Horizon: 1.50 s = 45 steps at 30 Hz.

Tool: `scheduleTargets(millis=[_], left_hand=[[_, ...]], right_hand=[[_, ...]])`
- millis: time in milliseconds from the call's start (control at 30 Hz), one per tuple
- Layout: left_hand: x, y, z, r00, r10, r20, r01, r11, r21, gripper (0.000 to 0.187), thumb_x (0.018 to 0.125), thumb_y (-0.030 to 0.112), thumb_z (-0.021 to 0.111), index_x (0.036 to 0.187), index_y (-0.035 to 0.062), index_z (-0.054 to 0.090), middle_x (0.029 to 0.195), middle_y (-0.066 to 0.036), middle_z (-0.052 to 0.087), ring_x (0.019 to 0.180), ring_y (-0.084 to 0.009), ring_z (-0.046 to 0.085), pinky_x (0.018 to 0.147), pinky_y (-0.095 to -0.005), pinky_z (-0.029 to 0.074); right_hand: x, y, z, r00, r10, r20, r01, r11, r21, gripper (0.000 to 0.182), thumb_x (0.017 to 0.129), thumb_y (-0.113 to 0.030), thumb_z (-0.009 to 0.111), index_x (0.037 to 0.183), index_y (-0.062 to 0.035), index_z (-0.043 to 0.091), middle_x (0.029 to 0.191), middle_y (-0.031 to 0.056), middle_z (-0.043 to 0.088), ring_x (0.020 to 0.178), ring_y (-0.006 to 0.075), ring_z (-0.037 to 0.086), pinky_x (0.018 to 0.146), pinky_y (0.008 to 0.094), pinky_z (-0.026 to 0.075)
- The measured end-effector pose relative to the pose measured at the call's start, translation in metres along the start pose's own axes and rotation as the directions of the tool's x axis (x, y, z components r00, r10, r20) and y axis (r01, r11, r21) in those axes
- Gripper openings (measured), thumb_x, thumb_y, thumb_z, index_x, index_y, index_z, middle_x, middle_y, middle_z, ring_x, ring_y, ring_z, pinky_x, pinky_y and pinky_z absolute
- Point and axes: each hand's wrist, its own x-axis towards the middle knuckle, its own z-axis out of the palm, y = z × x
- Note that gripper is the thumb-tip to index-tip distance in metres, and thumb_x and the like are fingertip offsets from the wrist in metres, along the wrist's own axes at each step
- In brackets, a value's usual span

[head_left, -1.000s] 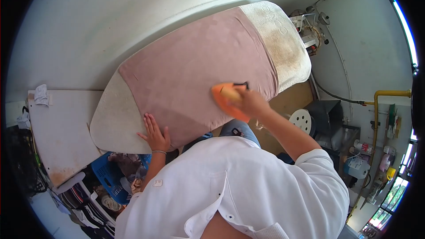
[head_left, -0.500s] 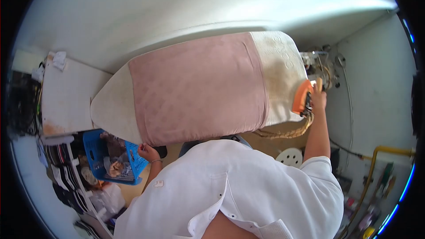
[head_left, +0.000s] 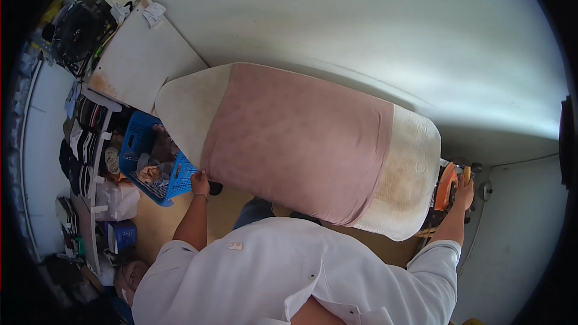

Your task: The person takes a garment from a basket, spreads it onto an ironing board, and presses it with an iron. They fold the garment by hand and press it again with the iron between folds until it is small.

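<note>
A dusty-pink cloth (head_left: 295,138) lies wrapped across the middle of the pale ironing board (head_left: 409,168), with faint darker blotches and a few wrinkles near its right edge. My left hand (head_left: 200,182) pinches the cloth's near left corner at the board's front edge. My right hand (head_left: 464,192) grips the handle of an orange iron (head_left: 444,188), tilted up just past the board's right end. Part of the iron's cord, wrapped in tan covering, shows below it, and metal fittings sit behind it.
A blue basket (head_left: 139,138) with crumpled items stands left, under the board's pointed end. Beyond it are a white table (head_left: 144,54), a dark fan (head_left: 77,35) and a rack of folded garments (head_left: 84,150). A wall (head_left: 337,24) runs close behind the board.
The view has turned, so the board now slopes down to the right. My right hand has carried the iron off the board's corner to beyond its right end. My left hand stays at the cloth's corner.
</note>
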Motion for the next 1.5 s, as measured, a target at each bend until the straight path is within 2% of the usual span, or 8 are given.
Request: scheduleTargets(millis=[233,367,400,467,733,1067,1267,1500], left_hand=[[0.030,-0.047,0.012,0.990,-0.033,0.140,0.017,0.994,0.112,0.051,0.092,0.049,0.051,0.106,0.0004,0.059,0.101,-0.012,0.064,0.095,-0.0238,0.063,0.079,-0.0350,0.049],[0.043,-0.069,0.026,0.983,-0.032,0.180,0.020,0.998,0.066,0.051,0.092,0.051,0.048,0.106,0.0030,0.058,0.097,-0.011,0.064,0.091,-0.0209,0.063,0.068,-0.0361,0.049],[0.044,-0.075,0.029,0.986,-0.015,0.167,0.017,1.000,-0.014,0.051,0.092,0.052,0.048,0.106,0.0038,0.058,0.095,-0.009,0.063,0.090,-0.0195,0.063,0.063,-0.0344,0.047],[0.044,-0.080,0.025,0.984,0.009,0.176,0.005,0.997,-0.074,0.052,0.092,0.054,0.047,0.105,0.0046,0.057,0.093,-0.008,0.063,0.088,-0.0181,0.062,0.058,-0.0327,0.045],[0.006,-0.029,0.020,0.982,0.081,0.169,-0.047,0.980,-0.194,0.056,0.094,0.049,0.045,0.090,-0.0055,0.059,0.083,-0.017,0.063,0.078,-0.0282,0.060,0.074,-0.0382,0.045],[0.021,0.018,-0.054,0.853,0.403,0.332,-0.443,0.895,0.049,0.050,0.095,0.046,0.048,0.091,-0.0027,0.061,0.082,-0.017,0.063,0.080,-0.0249,0.060,0.070,-0.0348,0.045],[0.000,0.006,-0.062,0.634,-0.164,0.756,0.273,0.962,-0.021,0.048,0.085,0.050,0.062,0.082,0.0020,0.061,0.071,-0.004,0.061,0.065,-0.0163,0.055,0.061,-0.0290,0.044],[0.028,-0.046,-0.084,0.287,0.224,0.932,-0.582,0.813,-0.016,0.040,0.085,0.041,0.066,0.088,0.0010,0.061,0.071,-0.004,0.061,0.068,-0.0129,0.056,0.063,-0.0275,0.046]], right_hand=[[-0.020,-0.020,-0.005,0.952,-0.070,-0.297,-0.020,0.957,-0.290,0.057,0.088,-0.057,0.049,0.118,-0.0080,0.049,0.107,0.0182,0.058,0.104,0.0374,0.056,0.081,0.0463,0.049],[-0.112,-0.032,0.055,0.658,-0.605,-0.448,0.730,0.657,0.186,0.026,0.083,-0.015,0.063,0.104,-0.0020,0.055,0.098,0.0163,0.057,0.094,0.0282,0.058,0.074,0.0364,0.048],[-0.160,0.004,0.119,0.889,-0.458,0.008,0.220,0.442,0.869,0.027,0.086,-0.023,0.059,0.105,-0.0034,0.059,0.099,0.0121,0.062,0.090,0.0273,0.060,0.081,0.0350,0.047],[-0.310,-0.044,0.044,0.814,-0.376,0.443,0.134,0.863,0.487,0.015,0.081,-0.019,0.067,0.081,-0.0035,0.065,0.069,0.0124,0.065,0.069,0.0194,0.065,0.068,0.0366,0.050],[-0.386,-0.054,0.109,0.528,-0.193,0.827,-0.689,0.472,0.550,0.059,0.086,-0.038,0.064,0.130,-0.0039,0.046,0.127,0.0083,0.051,0.116,0.0219,0.045,0.098,0.0376,0.035],[-0.417,-0.038,0.083,0.769,-0.093,0.632,-0.529,0.463,0.711,0.035,0.098,-0.039,0.046,0.108,-0.0075,0.059,0.094,0.0019,0.060,0.086,0.0125,0.055,0.076,0.0305,0.046],[-0.466,-0.071,0.068,0.502,-0.221,0.836,-0.845,0.083,0.529,0.059,0.095,-0.049,0.045,0.134,-0.0053,0.042,0.130,0.0128,0.052,0.114,0.0233,0.056,0.096,0.0389,0.045],[-0.497,-0.022,0.080,0.314,-0.268,0.911,-0.501,0.768,0.399,0.055,0.091,-0.038,0.055,0.131,-0.0016,0.045,0.127,0.0132,0.055,0.114,0.0274,0.055,0.099,0.0433,0.043]])
